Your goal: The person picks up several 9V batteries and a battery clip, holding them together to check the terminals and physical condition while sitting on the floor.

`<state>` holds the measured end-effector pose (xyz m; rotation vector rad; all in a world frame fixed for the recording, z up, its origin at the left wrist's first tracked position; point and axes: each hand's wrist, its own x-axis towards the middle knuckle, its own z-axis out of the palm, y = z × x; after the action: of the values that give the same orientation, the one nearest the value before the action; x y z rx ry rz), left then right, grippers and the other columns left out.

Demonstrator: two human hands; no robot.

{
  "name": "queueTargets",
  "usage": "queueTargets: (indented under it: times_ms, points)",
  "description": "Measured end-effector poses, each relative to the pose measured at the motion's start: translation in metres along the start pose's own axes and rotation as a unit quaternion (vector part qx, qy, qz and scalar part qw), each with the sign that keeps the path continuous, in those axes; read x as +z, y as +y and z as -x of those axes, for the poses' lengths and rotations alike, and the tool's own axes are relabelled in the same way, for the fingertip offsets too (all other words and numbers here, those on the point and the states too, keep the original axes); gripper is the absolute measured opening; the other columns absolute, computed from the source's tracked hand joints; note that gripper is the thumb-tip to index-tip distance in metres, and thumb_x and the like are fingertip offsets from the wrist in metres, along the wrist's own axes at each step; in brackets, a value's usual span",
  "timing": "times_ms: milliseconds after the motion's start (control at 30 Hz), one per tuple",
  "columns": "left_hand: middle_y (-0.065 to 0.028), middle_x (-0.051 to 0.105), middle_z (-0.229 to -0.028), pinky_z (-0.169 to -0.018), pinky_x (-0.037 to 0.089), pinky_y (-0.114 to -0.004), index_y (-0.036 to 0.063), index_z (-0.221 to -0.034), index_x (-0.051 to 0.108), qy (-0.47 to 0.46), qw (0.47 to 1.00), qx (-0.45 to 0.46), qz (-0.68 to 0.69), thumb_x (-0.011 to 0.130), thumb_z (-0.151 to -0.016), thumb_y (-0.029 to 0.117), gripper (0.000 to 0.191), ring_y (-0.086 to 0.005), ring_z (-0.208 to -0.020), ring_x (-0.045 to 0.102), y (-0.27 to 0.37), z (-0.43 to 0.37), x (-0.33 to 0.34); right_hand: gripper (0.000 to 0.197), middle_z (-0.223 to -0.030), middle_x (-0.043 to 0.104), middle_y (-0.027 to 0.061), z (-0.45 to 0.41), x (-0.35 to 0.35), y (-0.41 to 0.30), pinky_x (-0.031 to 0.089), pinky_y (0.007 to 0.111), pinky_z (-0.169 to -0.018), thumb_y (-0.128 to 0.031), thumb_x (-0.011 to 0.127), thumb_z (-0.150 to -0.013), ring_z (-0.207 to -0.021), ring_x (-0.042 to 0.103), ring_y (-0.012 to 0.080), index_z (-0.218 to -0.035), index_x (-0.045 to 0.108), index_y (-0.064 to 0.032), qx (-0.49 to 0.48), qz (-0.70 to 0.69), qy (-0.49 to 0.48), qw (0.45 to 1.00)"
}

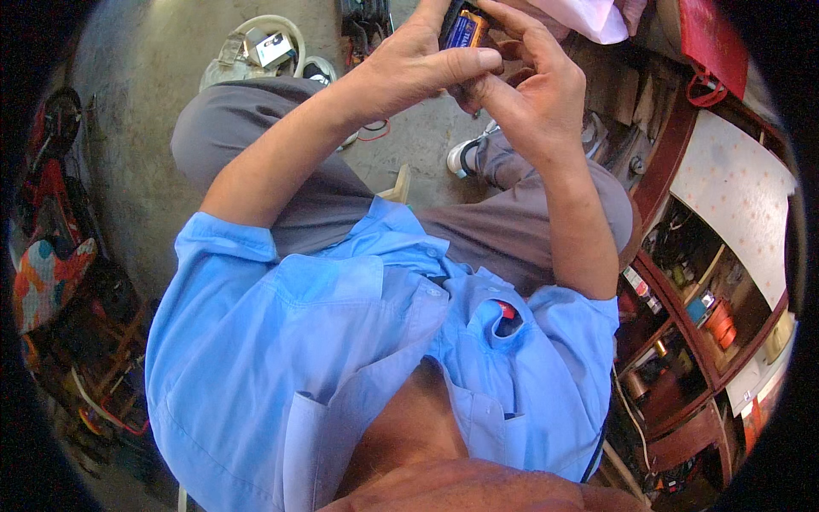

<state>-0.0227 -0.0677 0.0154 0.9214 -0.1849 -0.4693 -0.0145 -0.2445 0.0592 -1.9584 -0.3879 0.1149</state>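
Both of my hands are raised together at the top of the view. A small blue-and-gold battery-like cell [466, 29] with writing on it sits in a dark holder or device [452, 14], partly cut off by the upper edge. My left hand [425, 61] grips this dark piece from the left, its thumb lying across below the cell. The fingers of my right hand [537, 89] curl round the right side, and its thumb meets the left thumb. How far the piece extends behind the fingers is hidden.
A pale bag or container [272, 54] with a small box stands on the floor beyond my left knee. At right are open cabinet shelves [694, 313] with assorted items and a red bag [716, 45]. Another person's hand [632, 13] shows near white material [592, 19].
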Motion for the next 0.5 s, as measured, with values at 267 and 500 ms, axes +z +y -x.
queueTargets:
  times_ms: [267,500]
  points:
    - [-0.0114,0.059,-0.121,-0.062,0.06,-0.029,0.0127,-0.156,0.022,0.019,0.999,-0.035,0.013,0.059,-0.105,0.019,0.063,-0.017,-0.08,0.068,0.001,0.003,0.003,0.063,-0.11,0.069,0.0109,-0.002,-0.007,-0.009,0.057,0.029,-0.078,0.003,0.077,-0.081,-0.093,0.069,0.0166,-0.139,0.053,0.002,0.145,-0.114,-0.075,0.98]
    - [-0.0138,0.06,-0.12,-0.059,0.06,-0.031,0.012,-0.155,0.025,0.029,0.995,-0.058,0.08,0.055,-0.107,0.021,0.058,-0.0202,-0.07,0.069,0.0,0.003,0.001,0.06,-0.13,0.063,0.0145,0.0,0.003,0.023,0.054,0.032,-0.096,0.004,0.075,-0.09,-0.115,0.064,0.0188,-0.143,0.047,0.005,0.096,-0.307,-0.092,0.942]
